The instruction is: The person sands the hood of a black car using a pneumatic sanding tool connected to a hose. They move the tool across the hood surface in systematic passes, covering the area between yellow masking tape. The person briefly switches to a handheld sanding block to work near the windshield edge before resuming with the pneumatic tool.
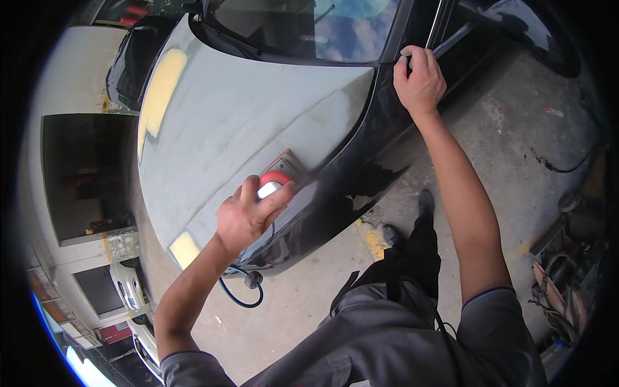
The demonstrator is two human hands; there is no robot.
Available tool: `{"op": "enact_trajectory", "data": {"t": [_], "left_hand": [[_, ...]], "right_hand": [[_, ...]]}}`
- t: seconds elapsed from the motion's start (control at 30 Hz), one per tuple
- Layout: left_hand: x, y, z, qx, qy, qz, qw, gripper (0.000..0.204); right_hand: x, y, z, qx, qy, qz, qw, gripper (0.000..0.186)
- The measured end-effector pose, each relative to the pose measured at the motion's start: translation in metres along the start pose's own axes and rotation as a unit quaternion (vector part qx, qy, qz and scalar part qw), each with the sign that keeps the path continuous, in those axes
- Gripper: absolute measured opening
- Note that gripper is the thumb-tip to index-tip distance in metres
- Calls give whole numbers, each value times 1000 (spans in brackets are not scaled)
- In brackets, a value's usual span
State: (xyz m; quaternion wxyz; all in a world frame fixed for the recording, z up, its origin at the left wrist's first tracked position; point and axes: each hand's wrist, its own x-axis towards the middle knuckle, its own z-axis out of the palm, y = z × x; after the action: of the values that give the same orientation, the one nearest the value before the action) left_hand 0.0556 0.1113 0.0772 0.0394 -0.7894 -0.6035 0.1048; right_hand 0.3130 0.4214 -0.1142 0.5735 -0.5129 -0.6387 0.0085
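Observation:
My left hand (245, 216) is wrapped round the top of an air sander (276, 178) with a red and silver body and a flat rectangular pad. The pad lies on the dull grey hood (258, 109) of a black car, close to the hood's near side edge. A dark blue air hose (260, 298) hangs in a loop below my left wrist. My right hand (420, 82) is closed, fingers curled, against the car at the foot of the windshield pillar (401, 32). What its fingers hold, if anything, is hidden.
Pale yellow patches (164, 87) mark the hood's far edge and front corner. The windshield (296, 29) and a side mirror (525, 29) are beyond. A cable (561, 169) and piled equipment (567, 258) lie on the right. My shoes (392, 235) stand beside the car.

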Motion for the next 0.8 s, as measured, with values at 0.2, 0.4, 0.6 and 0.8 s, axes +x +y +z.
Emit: {"op": "enact_trajectory", "data": {"t": [0.2, 0.4, 0.6, 0.8], "left_hand": [[34, 13, 5, 5, 33, 38, 999, 53], [73, 24, 2, -5, 44, 29, 999, 54], [94, 21, -1, -5, 63, 27, 998, 56], [55, 29, 4, 26, 22, 42, 999, 63]], "right_hand": [[-2, 1, 2, 12, 9, 2, 1000, 14], [0, 4, 1, 15, 22, -3, 1000, 14], [-3, 3, 1, 15, 22, -3, 1000, 16], [-3, 5, 0, 13, 25, -6, 1000, 15]]}}
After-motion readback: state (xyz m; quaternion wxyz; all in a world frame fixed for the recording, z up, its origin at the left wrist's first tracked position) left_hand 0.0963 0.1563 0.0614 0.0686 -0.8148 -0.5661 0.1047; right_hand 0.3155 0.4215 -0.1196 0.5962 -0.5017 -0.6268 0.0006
